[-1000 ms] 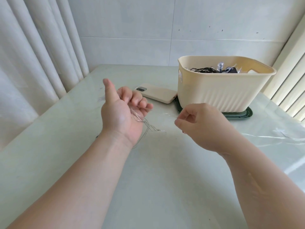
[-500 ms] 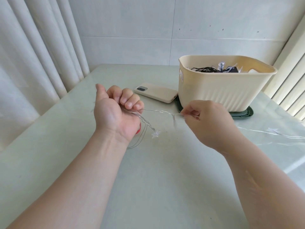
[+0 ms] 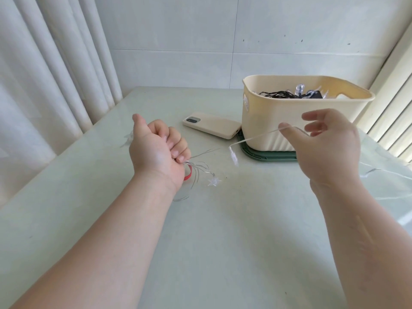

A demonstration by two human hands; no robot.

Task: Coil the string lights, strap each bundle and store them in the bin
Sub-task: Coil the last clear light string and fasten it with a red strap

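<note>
Head view. Two hands over one pale green table [image 3: 223,253].

The left hand [image 3: 156,150] is closed in a fist around several thin loops of the clear string lights [image 3: 256,136]. The loops fan out below the little finger.

One star bulb [image 3: 214,181] hangs from the loops, just above the tabletop. One red strap [image 3: 188,173] shows at the heel of that hand, mostly hidden behind it.

The right hand [image 3: 327,143] has its fingers spread and relaxed. The wire is draped across the thumb and stretches back towards the fist. One blurred bulb [image 3: 233,155] dangles mid-span.

One cream bin [image 3: 278,123] stands on one dark green lid [image 3: 267,155]. Inside it lies a black light string [image 3: 276,94], only its top showing over the rim.

One phone [image 3: 211,128] lies face down beside the bin. The wire trailing off to the right is too faint to follow.

Half a second earlier the right hand pinched the wire close to the fist. It is now opened, higher and farther right, in front of the bin, and the span between the hands is longer.
</note>
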